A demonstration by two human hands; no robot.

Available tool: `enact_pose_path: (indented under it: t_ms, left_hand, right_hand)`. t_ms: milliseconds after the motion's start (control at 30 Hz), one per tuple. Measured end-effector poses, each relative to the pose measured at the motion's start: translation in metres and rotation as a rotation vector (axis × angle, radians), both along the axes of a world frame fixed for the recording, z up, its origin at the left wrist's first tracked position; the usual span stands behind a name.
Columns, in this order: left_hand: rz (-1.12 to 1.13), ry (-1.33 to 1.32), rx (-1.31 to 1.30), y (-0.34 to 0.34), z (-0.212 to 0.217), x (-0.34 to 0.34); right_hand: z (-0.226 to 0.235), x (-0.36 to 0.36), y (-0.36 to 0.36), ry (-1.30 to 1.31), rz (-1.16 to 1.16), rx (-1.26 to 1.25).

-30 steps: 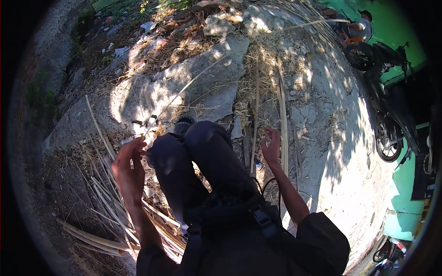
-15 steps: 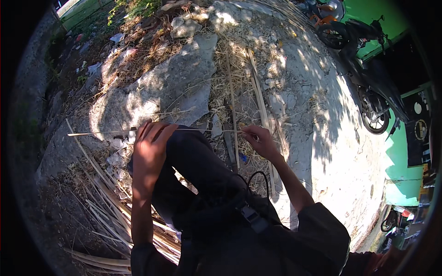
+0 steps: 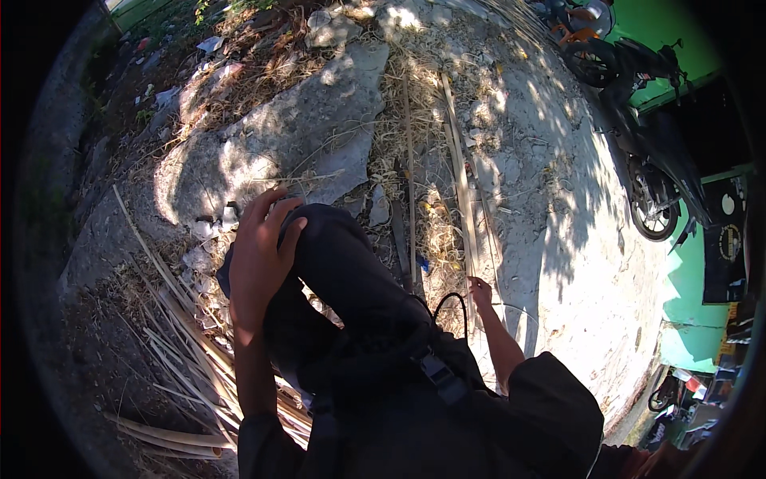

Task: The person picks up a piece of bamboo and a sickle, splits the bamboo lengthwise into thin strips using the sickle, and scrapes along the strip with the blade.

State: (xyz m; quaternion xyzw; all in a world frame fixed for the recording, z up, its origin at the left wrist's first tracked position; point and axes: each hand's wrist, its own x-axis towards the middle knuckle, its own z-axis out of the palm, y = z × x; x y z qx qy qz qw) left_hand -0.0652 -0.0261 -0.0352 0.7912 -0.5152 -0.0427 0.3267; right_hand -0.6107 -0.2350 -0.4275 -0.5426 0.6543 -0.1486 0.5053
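I am sitting low with my knees drawn up in dark trousers (image 3: 351, 271). My left hand (image 3: 259, 255) lies spread over my left knee with its fingers apart and nothing in it. My right hand (image 3: 481, 291) is down beside my right leg, close to the ground. It is next to long split bamboo strips (image 3: 459, 184) that lie lengthwise on dry straw. Its fingers are small and in shade, so I cannot make out whether it grips anything. A black cable loop (image 3: 451, 307) hangs by my chest.
A heap of pale bamboo slats (image 3: 171, 343) lies at my left. Broken concrete slabs (image 3: 319, 120) and litter are ahead. A dark motorbike (image 3: 650, 168) is parked at the right by a green wall (image 3: 686, 279), and another stands at the top right (image 3: 586, 40).
My left hand has come down from the air onto my left knee. My right hand has dropped from in front of my knees to the ground at my right.
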Motion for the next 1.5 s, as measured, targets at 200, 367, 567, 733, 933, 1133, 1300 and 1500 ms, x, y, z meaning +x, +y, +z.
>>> enact_pose_path:
  t_ms: [200,367,567,733,933,1133,1300,1500]
  left_hand:
    - [0.005,0.059,0.022,0.000,-0.001,-0.001]
    - [0.026,0.155,0.015,-0.007,-0.013,-0.003]
    - [0.105,0.097,0.192,-0.005,0.001,-0.002]
    - [0.047,0.134,0.216,-0.007,0.000,0.003]
    - [0.053,0.149,0.231,-0.007,-0.005,0.005]
    - [0.031,0.094,0.180,-0.004,-0.005,0.006]
    - [0.011,0.097,0.109,-0.003,-0.012,0.008]
    - [0.069,-0.017,0.041,0.018,-0.012,0.010]
  right_hand:
    - [-0.082,-0.081,0.005,-0.187,-0.023,0.240]
    - [-0.113,-0.113,-0.019,0.457,0.186,0.172]
    - [-0.113,-0.058,-0.015,0.066,0.059,0.529]
    - [-0.114,-0.048,-0.030,0.487,0.049,0.541]
    - [-0.119,-0.048,-0.007,0.566,0.154,0.487]
    - [-0.122,-0.057,0.015,0.618,0.263,0.360]
    - [-0.101,-0.069,0.001,0.713,0.273,0.090]
    - [-0.011,-0.033,-0.001,0.416,0.179,-0.092]
